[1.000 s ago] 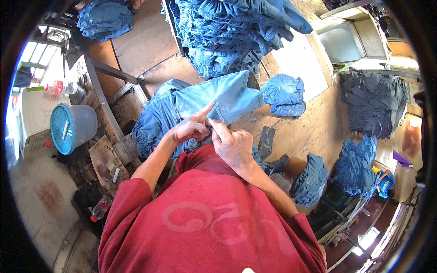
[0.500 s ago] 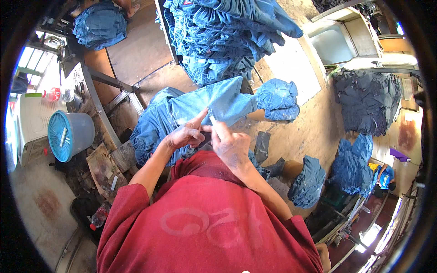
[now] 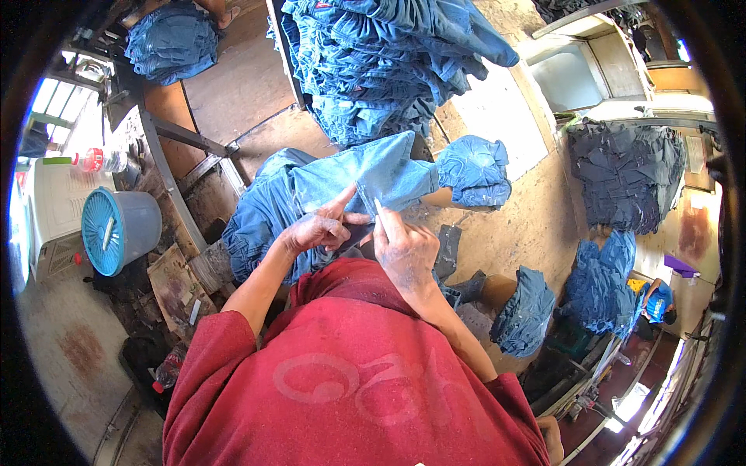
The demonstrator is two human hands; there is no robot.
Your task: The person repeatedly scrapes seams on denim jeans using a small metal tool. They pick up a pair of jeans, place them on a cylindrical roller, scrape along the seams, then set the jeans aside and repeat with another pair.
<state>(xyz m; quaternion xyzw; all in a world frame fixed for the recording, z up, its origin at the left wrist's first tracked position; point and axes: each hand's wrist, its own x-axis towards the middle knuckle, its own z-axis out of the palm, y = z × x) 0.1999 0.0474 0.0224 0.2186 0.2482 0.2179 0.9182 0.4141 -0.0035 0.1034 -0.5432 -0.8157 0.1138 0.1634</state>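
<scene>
Across my lap lies a light blue denim garment (image 3: pixel 365 171), its upper part spread toward the far side and creased. My left hand (image 3: pixel 322 229) rests at its near edge, index finger stretched out over the cloth, the other fingers partly bent and apart; no object shows in it. To the right of that, my right hand (image 3: pixel 408 252) is closed around a thin, pale, stick-like tool (image 3: pixel 378 206), its tip pointing up toward the denim. Its exact kind cannot be made out.
A tall pile of blue denim (image 3: pixel 365 70) stands ahead. A smaller denim bundle (image 3: pixel 472 171) sits beside the garment; dark folded clothes (image 3: pixel 625 175) lie farther right. At left are a blue-lidded bucket (image 3: pixel 140 225) and a metal frame (image 3: pixel 171 179). Another person (image 3: pixel 659 301) appears far right.
My right hand has shifted slightly right and nearer to me with the stick-like tool, which now stands more upright. The left hand and the denim garment stay nearly in place.
</scene>
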